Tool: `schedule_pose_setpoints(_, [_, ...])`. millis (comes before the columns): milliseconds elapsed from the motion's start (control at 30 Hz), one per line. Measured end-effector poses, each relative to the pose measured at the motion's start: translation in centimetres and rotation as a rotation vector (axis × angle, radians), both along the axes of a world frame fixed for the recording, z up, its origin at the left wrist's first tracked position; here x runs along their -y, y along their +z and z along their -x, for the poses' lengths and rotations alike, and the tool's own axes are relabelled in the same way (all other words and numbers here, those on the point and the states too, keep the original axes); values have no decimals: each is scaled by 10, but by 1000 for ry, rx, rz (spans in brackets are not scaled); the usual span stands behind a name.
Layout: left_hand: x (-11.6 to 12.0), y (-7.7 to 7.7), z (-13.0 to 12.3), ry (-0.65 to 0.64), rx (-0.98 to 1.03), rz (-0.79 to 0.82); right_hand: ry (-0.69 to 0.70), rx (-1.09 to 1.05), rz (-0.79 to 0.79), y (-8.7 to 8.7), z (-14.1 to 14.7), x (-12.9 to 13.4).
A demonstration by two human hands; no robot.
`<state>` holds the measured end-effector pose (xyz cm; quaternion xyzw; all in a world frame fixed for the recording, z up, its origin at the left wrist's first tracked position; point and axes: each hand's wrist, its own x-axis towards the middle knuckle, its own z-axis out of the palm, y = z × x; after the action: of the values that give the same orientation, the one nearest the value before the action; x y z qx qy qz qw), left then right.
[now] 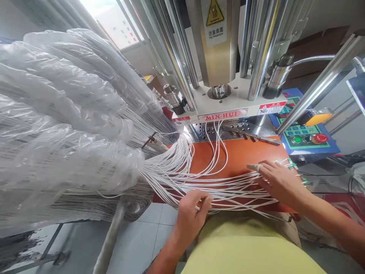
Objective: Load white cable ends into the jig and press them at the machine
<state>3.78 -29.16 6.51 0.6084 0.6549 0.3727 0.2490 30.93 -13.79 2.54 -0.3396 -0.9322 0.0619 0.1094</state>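
A bundle of white cables (228,184) fans out across the orange work surface (241,152), with small green-and-white ends (291,164) at the right edge. My left hand (194,213) is at the near edge of the bundle, thumb and fingers curled around a few cables; exactly which ones is hidden. Over the right part of the bundle lies my right hand (275,180), its fingers stretched out and apart, a light covering on one fingertip. Several looped cables (218,148) run from under the press plate onto the orange surface.
Ahead stands a press (224,115) with metal columns and a high-temperature label. Plastic-wrapped cable bundles (71,152) fill the left side. A blue control box (310,140) with green and red buttons is at the right. A metal bar (256,137) lies at the press's front edge.
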Motion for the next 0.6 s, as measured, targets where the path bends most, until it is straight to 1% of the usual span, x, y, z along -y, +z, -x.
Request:
schedule_pose_setpoints(67, [-25, -4, -12, -55, -121, -124, 80, 146, -48, 0, 17, -12])
schedule_pose_setpoints(133, [-46, -10, -22, -120, -183, -148, 115, 253, -99, 1, 21, -14])
schedule_pose_setpoints(233, [-72, -22, -35, -163, -270, -74, 153, 354, -166, 0, 23, -14])
schedule_pose_setpoints(300, [-90, -30, -43, -181, -385, 3, 159, 405, -192, -5, 28, -18])
schedule_pose_setpoints(367, [-109, -37, -51, -221, -513, 60, 126, 419, -197, -12, 38, -25])
schedule_pose_setpoints(433, [-121, -40, -59, -255, -582, 81, 113, 379, -157, -15, 48, -31])
schedule_pose_setpoints(467, [-123, -40, -62, -263, -579, 79, 121, 347, -132, -13, 51, -32])
schedule_pose_setpoints(500, [-122, -40, -64, -264, -549, 78, 157, 307, -84, -9, 53, -31])
schedule_pose_setpoints(533, [-120, -41, -62, -269, -498, 81, 170, 307, -75, -5, 54, -31])
schedule_pose_setpoints(600, [-125, -51, -49, -271, -353, 45, 111, 316, -91, 4, 56, -34])
